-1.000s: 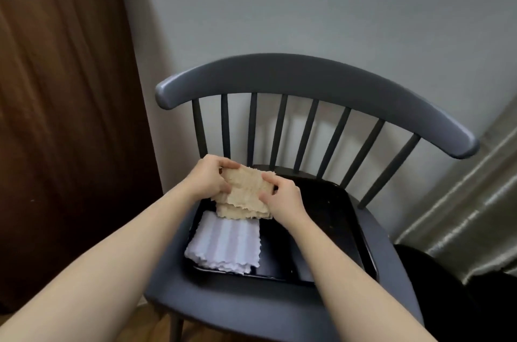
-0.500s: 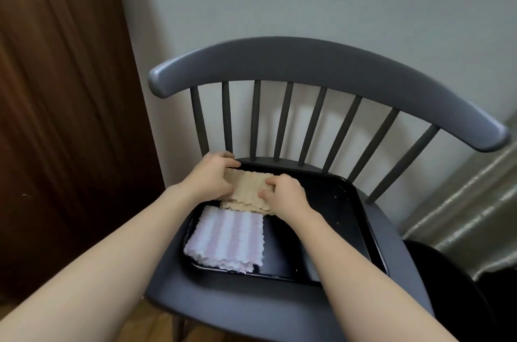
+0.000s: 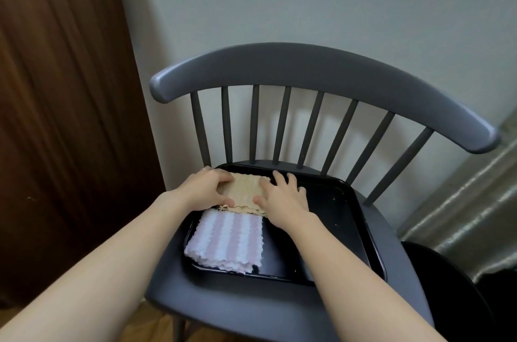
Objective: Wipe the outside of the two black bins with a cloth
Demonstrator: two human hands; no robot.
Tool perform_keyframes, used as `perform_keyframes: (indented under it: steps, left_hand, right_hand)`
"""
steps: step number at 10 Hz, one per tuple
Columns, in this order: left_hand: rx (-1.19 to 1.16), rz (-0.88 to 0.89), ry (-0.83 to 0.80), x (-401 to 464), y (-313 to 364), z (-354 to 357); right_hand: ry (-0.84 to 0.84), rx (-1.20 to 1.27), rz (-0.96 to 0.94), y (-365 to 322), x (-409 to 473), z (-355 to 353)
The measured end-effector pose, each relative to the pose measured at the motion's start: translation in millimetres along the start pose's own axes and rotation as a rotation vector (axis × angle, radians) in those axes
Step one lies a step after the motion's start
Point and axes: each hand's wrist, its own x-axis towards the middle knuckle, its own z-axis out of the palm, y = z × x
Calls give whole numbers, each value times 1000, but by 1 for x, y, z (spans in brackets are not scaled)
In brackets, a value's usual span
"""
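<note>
A stack of beige cloths point(image 3: 246, 190) lies at the back left of a black tray point(image 3: 361, 218) on a grey chair. My left hand point(image 3: 204, 190) grips the stack's left edge, fingers curled over the top and thumb at the near edge. My right hand point(image 3: 282, 199) rests flat on the stack's right side with its fingers spread. A dark round shape point(image 3: 447, 291) at the lower right may be a black bin; only part of it shows.
A folded pink-and-white striped cloth point(image 3: 226, 241) lies in the tray's near left part. The chair's curved backrest point(image 3: 321, 70) stands against a pale wall. A brown wooden door point(image 3: 56, 118) is on the left, a shiny curtain point(image 3: 475, 202) on the right.
The beige cloth, held up in both hands a second ago, has come down onto the stack in the tray. My right hand's fingers have let go and spread flat.
</note>
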Motion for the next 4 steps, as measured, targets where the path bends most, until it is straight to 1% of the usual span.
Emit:
perform_keyframes:
  steps: [1, 3, 4]
  left_hand:
    - [57, -4, -31, 2, -1, -1]
    - [113, -38, -95, 2, 9, -7]
    - [62, -24, -39, -4, 22, -14]
  right_hand:
    - [-43, -32, 5, 3, -3, 4]
    - [-83, -31, 86, -7, -2, -8]
    - [-13, -31, 77, -9, -9, -17]
